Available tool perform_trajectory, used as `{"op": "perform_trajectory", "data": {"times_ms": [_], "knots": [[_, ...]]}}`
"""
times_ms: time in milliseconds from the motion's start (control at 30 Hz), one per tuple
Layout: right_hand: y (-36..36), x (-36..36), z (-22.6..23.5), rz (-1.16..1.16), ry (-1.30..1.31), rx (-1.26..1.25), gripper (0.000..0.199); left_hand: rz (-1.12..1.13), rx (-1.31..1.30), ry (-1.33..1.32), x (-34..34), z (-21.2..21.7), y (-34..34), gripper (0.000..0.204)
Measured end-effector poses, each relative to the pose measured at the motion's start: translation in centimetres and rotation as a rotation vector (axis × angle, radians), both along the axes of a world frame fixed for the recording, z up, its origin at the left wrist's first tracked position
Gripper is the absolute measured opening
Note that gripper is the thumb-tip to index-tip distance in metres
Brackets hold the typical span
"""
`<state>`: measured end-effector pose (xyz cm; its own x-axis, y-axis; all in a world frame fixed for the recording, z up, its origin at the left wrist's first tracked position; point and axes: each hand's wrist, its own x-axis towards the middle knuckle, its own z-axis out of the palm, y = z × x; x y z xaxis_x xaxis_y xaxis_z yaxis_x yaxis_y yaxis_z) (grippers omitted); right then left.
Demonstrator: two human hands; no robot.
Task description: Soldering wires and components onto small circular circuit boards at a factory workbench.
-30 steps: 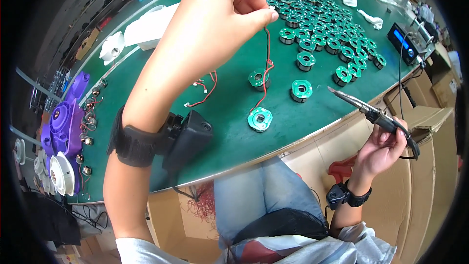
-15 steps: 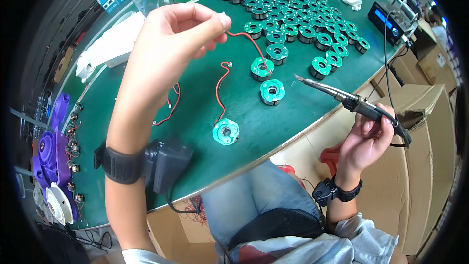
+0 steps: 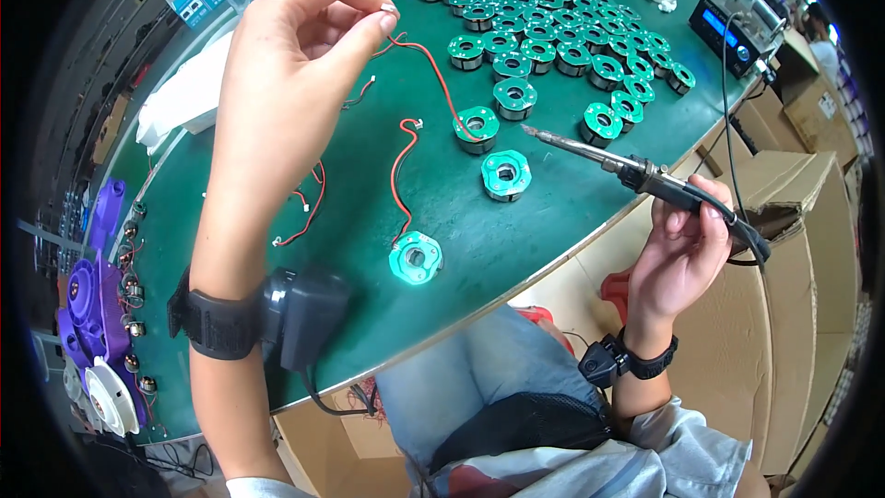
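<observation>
Many green rings [image 3: 572, 68] beyond soldering iron [image 3: 645, 176]

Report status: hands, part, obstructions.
Left hand pinches one end of red wire. Right hand holds soldering iron. Wire reaches green-topped ring. Nothing visible between iron tip and ring.

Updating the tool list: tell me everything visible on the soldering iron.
The soldering iron has a slim, metallic-looking shaft, a discoloured pointed tip, a dark handle and a black cord. The right hand grips the handle. It slants, tip toward the picture's upper left, seen against the green tabletop. Heat doesn't show.
</observation>
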<state>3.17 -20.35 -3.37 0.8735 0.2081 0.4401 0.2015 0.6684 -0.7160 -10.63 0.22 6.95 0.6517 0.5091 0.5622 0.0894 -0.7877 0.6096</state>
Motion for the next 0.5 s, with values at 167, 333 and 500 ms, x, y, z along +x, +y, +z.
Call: {"op": "perform_trajectory", "data": {"times_ms": [167, 333, 500], "knots": [[0.2, -0.3, 0.2, 0.028, -0.010, -0.009, 0.022, -0.043, -0.031, -0.062, 0.4, -0.2, -0.2, 0.007], [0.8, -0.9, 0.7, 0.091, -0.020, -0.025, 0.021, -0.066, 0.006, 0.029, 0.2, 0.3, -0.4, 0.009], [1.6, -1.4, 1.1, 0.084, -0.020, -0.065, 0.018, -0.055, 0.006, 0.037, 0.3, 0.7, -1.2, 0.008]]}}
